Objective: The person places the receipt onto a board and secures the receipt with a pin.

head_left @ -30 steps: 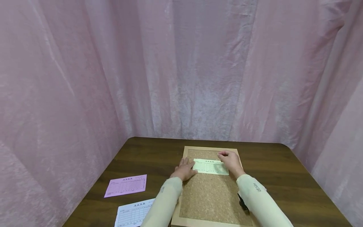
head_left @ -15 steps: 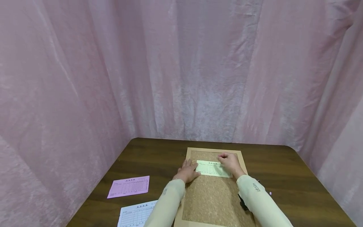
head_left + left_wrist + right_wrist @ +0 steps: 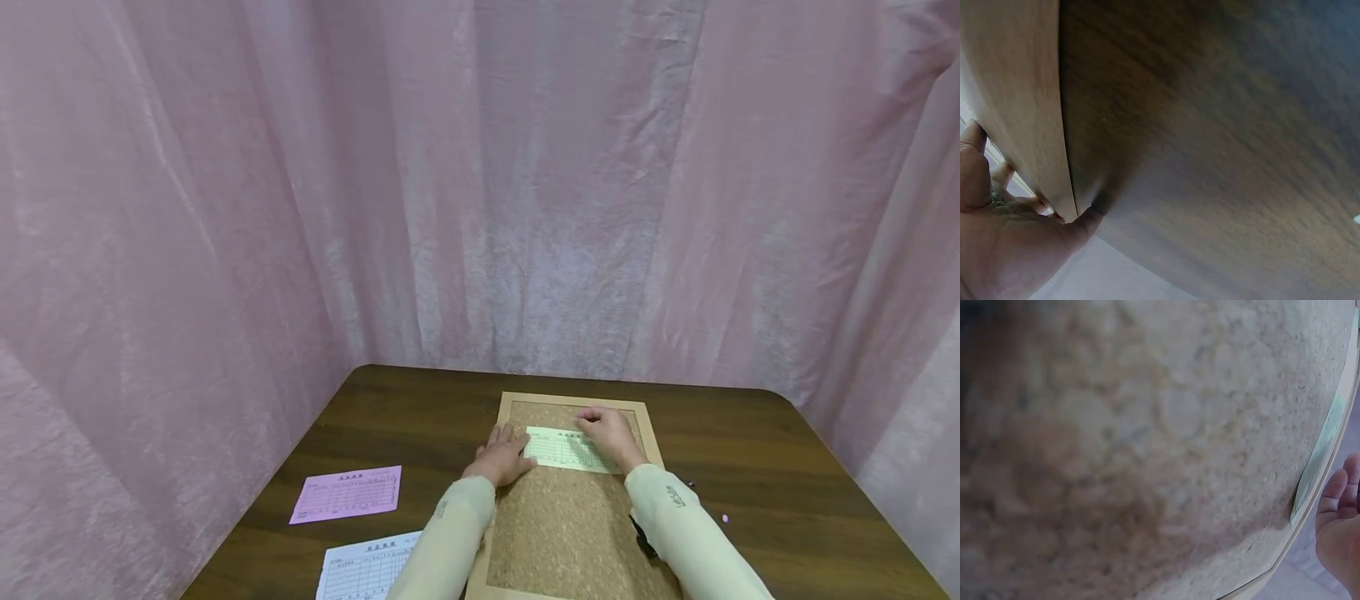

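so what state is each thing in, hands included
cork board: flat on the table
green slip: unfolded, flat on the cork board
pink slip: unfolded, on the table
white slip: on the table, partly hidden by a sleeve
small pink item: on the table
small dark item: on the table
curtain: hanging in folds
left hand: fingers extended, at the green slip's left edge
right hand: fingertips together, any held thing unclear
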The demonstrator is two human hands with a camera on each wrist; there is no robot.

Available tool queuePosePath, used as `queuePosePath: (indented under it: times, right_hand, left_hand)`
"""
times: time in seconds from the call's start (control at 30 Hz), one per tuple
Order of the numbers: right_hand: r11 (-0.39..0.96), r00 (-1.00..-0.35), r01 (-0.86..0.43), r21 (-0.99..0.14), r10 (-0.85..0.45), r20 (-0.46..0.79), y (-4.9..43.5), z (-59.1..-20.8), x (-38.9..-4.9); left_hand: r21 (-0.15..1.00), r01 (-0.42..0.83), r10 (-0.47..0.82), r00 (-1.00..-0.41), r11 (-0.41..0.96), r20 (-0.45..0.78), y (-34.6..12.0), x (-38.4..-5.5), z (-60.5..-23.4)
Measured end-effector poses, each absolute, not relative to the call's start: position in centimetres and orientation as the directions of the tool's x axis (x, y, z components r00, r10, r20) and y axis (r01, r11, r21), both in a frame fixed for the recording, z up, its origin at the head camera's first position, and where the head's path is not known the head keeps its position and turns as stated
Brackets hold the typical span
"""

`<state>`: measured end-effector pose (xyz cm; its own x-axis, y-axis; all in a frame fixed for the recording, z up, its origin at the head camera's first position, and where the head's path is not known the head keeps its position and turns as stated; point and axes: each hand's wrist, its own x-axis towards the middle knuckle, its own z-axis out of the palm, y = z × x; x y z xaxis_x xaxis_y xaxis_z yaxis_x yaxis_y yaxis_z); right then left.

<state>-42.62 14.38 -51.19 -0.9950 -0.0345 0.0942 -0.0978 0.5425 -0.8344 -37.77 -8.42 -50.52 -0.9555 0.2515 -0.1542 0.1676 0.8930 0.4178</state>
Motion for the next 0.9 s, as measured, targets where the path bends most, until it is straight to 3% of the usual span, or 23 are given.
queuePosePath:
  times: [0.9]
  right_hand:
    - [0.59,-0.99,-0.143,-0.794,-0.077,0.121,13.8,-52.3,-43.3]
  left_hand:
    - [0.41,0.165,0.243,-0.959,0.897,-0.147,-8.2,-37.7,-50.3]
